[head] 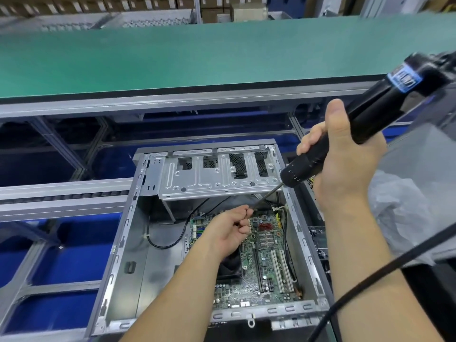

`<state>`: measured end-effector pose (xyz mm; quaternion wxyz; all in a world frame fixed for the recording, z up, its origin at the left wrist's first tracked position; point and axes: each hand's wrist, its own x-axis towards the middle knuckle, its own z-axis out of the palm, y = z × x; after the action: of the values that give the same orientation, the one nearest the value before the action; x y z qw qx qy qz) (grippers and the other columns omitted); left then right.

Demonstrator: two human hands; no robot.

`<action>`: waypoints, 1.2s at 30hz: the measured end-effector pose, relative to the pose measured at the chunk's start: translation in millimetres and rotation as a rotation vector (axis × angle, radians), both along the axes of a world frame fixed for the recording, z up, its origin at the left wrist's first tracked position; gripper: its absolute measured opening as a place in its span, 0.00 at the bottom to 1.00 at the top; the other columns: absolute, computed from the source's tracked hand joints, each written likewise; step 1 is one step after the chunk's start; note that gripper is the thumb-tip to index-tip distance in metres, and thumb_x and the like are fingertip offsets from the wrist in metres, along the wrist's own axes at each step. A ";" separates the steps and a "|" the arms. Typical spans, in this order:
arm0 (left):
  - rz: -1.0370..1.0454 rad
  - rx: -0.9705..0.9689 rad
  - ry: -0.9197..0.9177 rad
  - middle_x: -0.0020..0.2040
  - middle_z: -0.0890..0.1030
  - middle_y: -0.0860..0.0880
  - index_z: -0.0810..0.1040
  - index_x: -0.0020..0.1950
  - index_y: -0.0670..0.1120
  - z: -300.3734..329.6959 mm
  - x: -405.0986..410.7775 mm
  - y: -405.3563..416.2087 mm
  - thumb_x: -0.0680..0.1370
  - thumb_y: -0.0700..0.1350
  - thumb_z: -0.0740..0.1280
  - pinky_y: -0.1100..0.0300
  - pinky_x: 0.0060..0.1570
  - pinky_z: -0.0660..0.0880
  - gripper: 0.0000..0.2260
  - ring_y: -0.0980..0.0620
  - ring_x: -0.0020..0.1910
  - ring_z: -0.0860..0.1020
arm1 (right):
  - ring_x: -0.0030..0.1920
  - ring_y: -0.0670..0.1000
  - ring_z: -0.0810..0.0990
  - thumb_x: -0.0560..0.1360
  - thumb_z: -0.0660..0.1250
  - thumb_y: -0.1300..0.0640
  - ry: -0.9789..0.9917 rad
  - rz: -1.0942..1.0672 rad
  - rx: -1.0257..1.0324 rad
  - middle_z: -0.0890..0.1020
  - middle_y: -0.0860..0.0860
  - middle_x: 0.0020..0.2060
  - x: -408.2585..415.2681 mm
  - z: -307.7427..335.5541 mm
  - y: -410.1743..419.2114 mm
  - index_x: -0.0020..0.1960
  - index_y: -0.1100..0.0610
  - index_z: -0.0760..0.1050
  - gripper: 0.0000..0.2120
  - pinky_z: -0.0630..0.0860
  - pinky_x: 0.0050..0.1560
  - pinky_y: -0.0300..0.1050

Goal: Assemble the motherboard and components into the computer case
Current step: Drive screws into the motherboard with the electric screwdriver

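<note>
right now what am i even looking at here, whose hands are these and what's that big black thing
This is one picture, taken from a camera worn on a person's head, looking down at their own two bare hands at a factory workbench.

The open metal box is a computer case lying on its side. Inside it sits the green motherboard, the main circuit board.

The big black thing is an electric screwdriver. The right hand grips its body, and its thin metal bit slants down into the case. The left hand reaches into the case and pinches near the tip of the bit, seemingly steadying it or a screw; the screw itself is too small to see.

Behind the case runs a green conveyor belt.
</note>
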<state>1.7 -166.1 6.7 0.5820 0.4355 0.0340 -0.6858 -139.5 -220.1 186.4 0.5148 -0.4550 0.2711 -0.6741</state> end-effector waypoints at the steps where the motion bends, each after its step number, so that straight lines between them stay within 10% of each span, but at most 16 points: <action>1: 0.004 0.000 -0.003 0.37 0.81 0.44 0.75 0.59 0.37 0.1 -0.2 0.1 0.80 0.30 0.58 0.65 0.24 0.64 0.10 0.56 0.26 0.68 | 0.24 0.54 0.72 0.70 0.74 0.47 0.000 -0.003 -0.002 0.73 0.51 0.25 0.2 0.5 0.1 0.30 0.47 0.77 0.12 0.73 0.32 0.49; 15: -0.038 0.022 -0.013 0.37 0.83 0.41 0.71 0.63 0.35 -1.6 0.5 -0.4 0.82 0.34 0.59 0.63 0.23 0.65 0.10 0.54 0.24 0.69 | 0.25 0.54 0.71 0.69 0.75 0.48 -0.047 -0.019 0.033 0.73 0.52 0.25 2.5 -0.6 3.7 0.31 0.47 0.78 0.11 0.73 0.31 0.48; 36: -0.029 -0.048 0.230 0.32 0.62 0.51 0.65 0.38 0.46 0.5 0.1 1.8 0.77 0.42 0.62 0.64 0.22 0.58 0.09 0.55 0.27 0.58 | 0.24 0.53 0.72 0.71 0.74 0.48 -0.047 -0.031 -0.001 0.74 0.52 0.25 5.3 1.6 7.4 0.30 0.47 0.77 0.13 0.73 0.33 0.50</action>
<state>1.8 -164.3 7.2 0.5744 0.3406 0.0777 -0.7403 -134.2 -212.7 188.0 0.5101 -0.4350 0.2658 -0.6927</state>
